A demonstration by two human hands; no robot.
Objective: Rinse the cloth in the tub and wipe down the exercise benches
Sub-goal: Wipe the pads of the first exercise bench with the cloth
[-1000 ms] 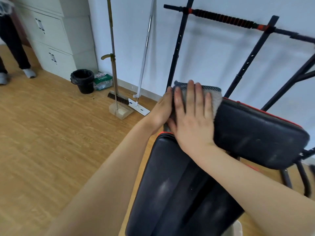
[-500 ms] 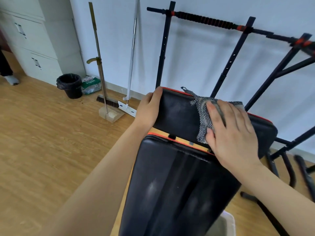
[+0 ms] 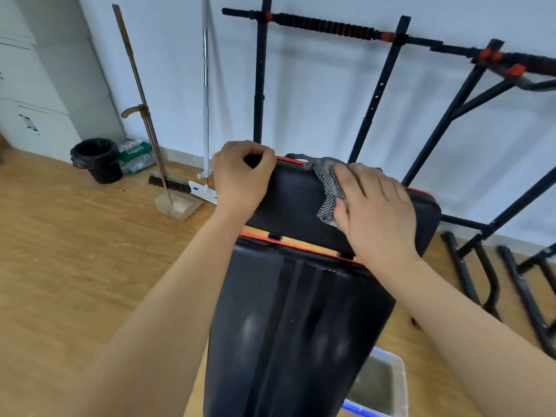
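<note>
cabinet (image 3: 30,115): pale drawers at the far left wall, out of the work.
bin (image 3: 96,164): black, lined, on the floor beside the cabinet; parked out of the way.
broom (image 3: 141,115): leans on the wall, head down in a clear dustpan (image 3: 179,206); stored, not in use.
flat mop (image 3: 206,115): propped upright on the wall just right of the broom.
left hand (image 3: 240,179): fingers curled over the top left corner of the upper pad (image 3: 291,203), clenched on its edge; likely there to steady the pad against the wiping push.
cloth (image 3: 326,188): checked grey, bunched on the face of the upper pad near its top edge, one end reaching the red trim; most of it is hidden under the right hand.
right hand (image 3: 376,212): laid flat, fingers extended, pressing the cloth onto the pad rather than clutching it; a flat palm spreads the pressure for wiping.
lower pad (image 3: 301,326): long black pad nearest the camera, a narrow gap apart from the upper pad; glossy patches, whether wet cannot be told.
tub (image 3: 400,386): clear, holding murky water, on the floor at the lower right, partly hidden by the lower pad; near enough for rinsing.
rack (image 3: 325,25): black bar frame against the wall behind the bench.
</note>
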